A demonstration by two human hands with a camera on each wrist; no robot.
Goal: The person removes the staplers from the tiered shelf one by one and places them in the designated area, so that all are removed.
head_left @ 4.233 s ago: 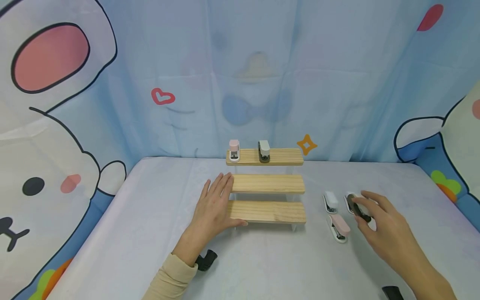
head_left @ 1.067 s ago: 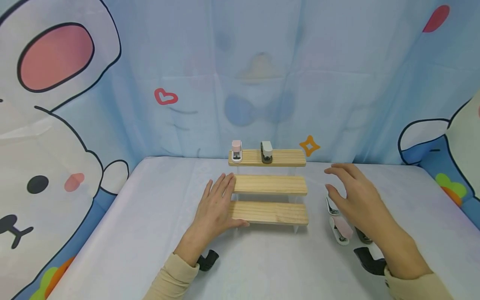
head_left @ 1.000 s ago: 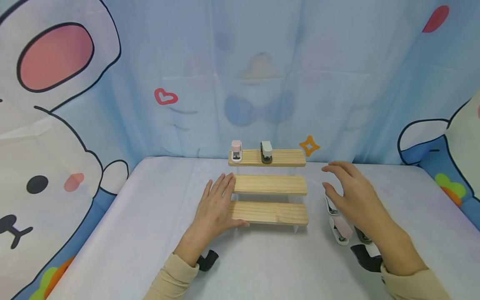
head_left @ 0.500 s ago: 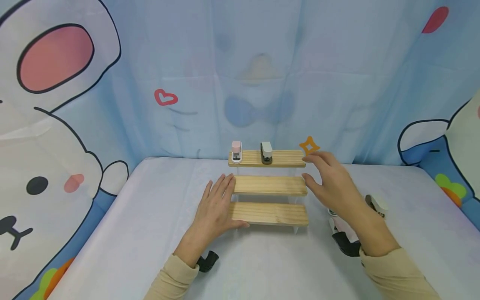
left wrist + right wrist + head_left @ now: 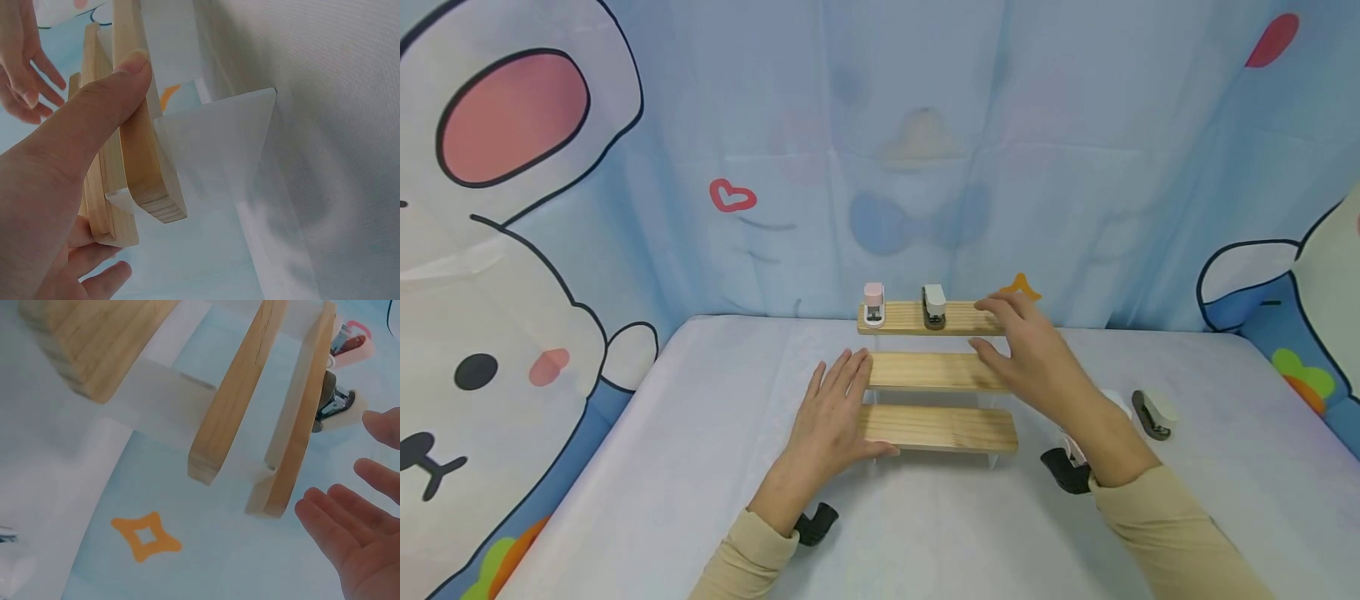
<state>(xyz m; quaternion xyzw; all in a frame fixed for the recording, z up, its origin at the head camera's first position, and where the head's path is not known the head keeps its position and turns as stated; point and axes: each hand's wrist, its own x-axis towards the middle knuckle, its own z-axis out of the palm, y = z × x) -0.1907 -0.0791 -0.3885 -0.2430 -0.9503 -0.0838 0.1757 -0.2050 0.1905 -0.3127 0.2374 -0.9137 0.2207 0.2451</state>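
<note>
A three-tier wooden display stand with clear supports stands mid-table. My left hand rests at its left end, fingers straight and spread beside the middle shelf, thumb lying on the front of the lowest shelf. On the top shelf stand a pink stapler at the left and a cream stapler with a dark base near the middle. My right hand hovers by the stand's right end, fingers gently bent. In the right wrist view nothing is between its fingers.
Another cream-and-dark stapler lies on the white-covered table to the right. My right forearm mostly hides a white stapler and another one. A printed blue curtain hangs behind the table.
My right hand has come from the staplers at the right, leftward to the stand's right end. The cream-and-dark stapler shows again beside the forearm. The left hand has stayed put.
</note>
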